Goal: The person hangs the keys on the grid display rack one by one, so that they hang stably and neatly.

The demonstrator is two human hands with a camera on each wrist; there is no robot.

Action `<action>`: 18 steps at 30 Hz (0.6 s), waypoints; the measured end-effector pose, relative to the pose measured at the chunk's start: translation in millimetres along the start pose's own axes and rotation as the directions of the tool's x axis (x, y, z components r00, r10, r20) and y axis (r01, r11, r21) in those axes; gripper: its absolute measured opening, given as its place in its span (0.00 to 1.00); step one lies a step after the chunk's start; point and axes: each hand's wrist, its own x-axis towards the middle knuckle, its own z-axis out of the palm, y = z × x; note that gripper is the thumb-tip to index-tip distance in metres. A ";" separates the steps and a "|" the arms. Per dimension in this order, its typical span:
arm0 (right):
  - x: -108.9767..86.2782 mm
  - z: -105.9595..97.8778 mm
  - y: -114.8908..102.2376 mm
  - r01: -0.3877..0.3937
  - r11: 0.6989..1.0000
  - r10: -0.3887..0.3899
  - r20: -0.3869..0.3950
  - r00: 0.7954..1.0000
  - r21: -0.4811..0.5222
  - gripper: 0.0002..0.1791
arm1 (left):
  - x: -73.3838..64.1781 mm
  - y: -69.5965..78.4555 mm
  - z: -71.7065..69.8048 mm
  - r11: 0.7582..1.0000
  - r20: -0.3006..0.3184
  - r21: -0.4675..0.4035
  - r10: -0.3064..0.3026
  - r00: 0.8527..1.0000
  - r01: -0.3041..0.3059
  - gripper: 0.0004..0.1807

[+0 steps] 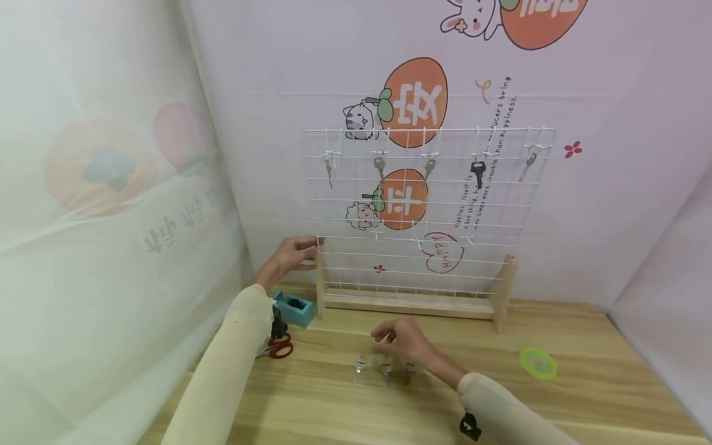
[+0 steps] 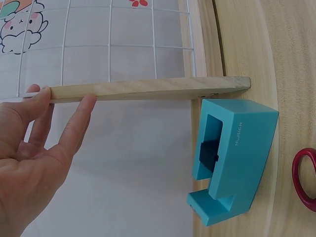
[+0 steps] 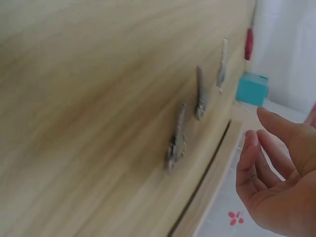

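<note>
A white wire grid rack (image 1: 417,269) on wooden supports stands at the back of the table. My left hand (image 1: 289,254) pinches its left edge at the top of the wooden post (image 2: 148,90), one finger extended against the wood. Several keys hang from hooks along the grid's upper part, among them a black-headed key (image 1: 478,170). Lower hooks (image 1: 468,240) carry nothing. Three keys lie on the table: a left key (image 1: 359,366), a middle key (image 1: 386,370) and a right key (image 1: 410,368). Just beyond them hovers my right hand (image 1: 406,340), fingers loosely bent, holding nothing.
Beside the rack's left foot sits a teal tape dispenser (image 1: 297,311). Red-handled scissors (image 1: 282,347) lie in front of it, near my left sleeve. A yellow-green disc (image 1: 538,363) lies at the right. Printed cloth walls (image 1: 278,185) enclose the table.
</note>
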 end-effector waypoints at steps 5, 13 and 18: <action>5.0 17.7 0.9 -0.047 0.999 0.047 0.033 0.998 -0.002 0.11 | 0.3 -0.4 0.0 1.000 -0.011 -0.006 -0.006 1.000 0.006 0.25; 10.1 34.4 -1.2 -0.104 0.991 0.112 0.098 0.989 -0.084 0.12 | -0.4 -0.7 1.9 1.000 -0.008 0.013 -0.005 1.000 0.005 0.25; 11.9 37.3 -4.9 -0.104 0.987 0.115 0.090 0.989 -0.125 0.11 | 0.3 -0.7 1.4 1.000 -0.003 0.010 -0.005 1.000 0.005 0.25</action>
